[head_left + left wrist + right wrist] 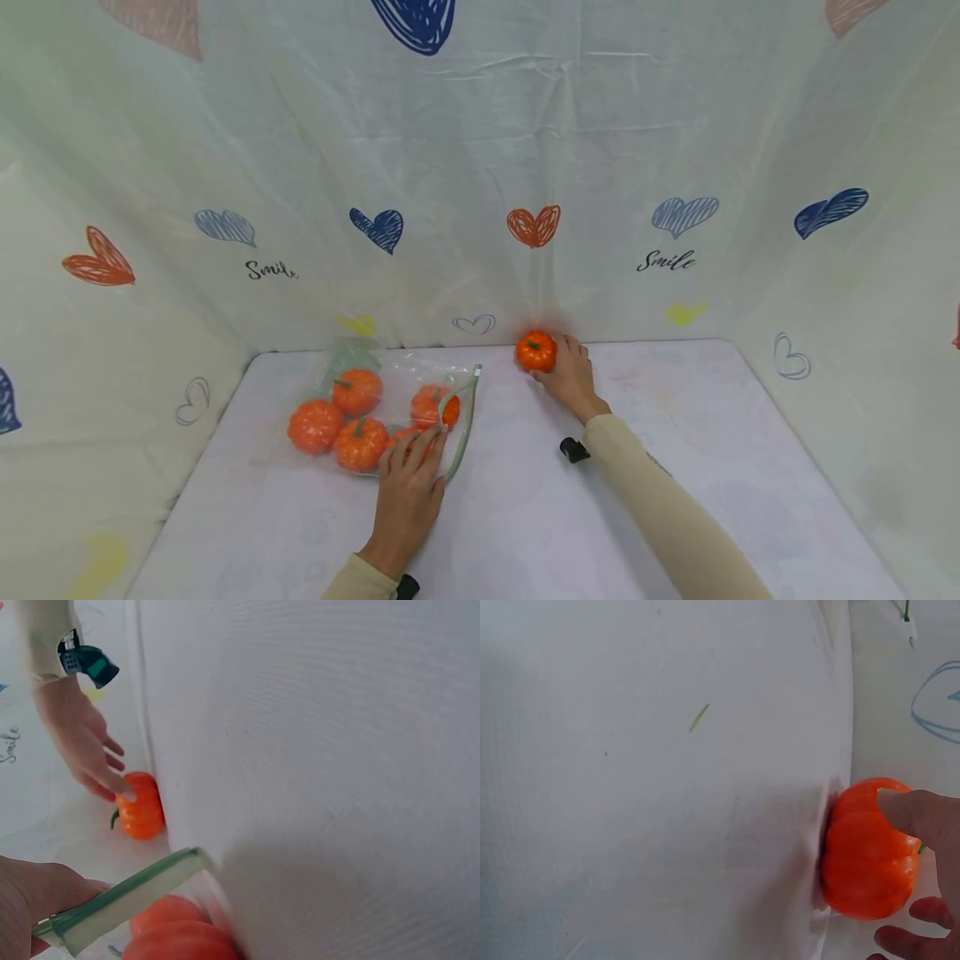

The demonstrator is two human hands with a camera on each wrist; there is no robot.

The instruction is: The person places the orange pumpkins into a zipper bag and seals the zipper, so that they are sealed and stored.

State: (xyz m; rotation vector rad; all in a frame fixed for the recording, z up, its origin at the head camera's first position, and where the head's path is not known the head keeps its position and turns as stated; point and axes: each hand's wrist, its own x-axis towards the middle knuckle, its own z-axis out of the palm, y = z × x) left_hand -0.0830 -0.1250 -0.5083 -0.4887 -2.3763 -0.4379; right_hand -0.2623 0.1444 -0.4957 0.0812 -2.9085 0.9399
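A small orange pumpkin (536, 351) (141, 806) (866, 851) sits at the back of the table against the curtain. My right hand (572, 377) (82, 742) reaches to it; one fingertip (922, 814) touches its top and the other fingers stay loose beside it. A clear zip bag (397, 367) lies left of centre with several orange pumpkins (357, 390) (176, 930) inside. Its mouth faces right and the green zip edge (467, 417) (127, 896) is raised. My left hand (408, 487) (30, 896) rests at that mouth with straight fingers on the bag.
The white table (525, 517) is closed in on three sides by a pale curtain (480, 167) printed with hearts. A black wrist mount (574, 450) sits on my right forearm. Bare tabletop lies in front and to the right.
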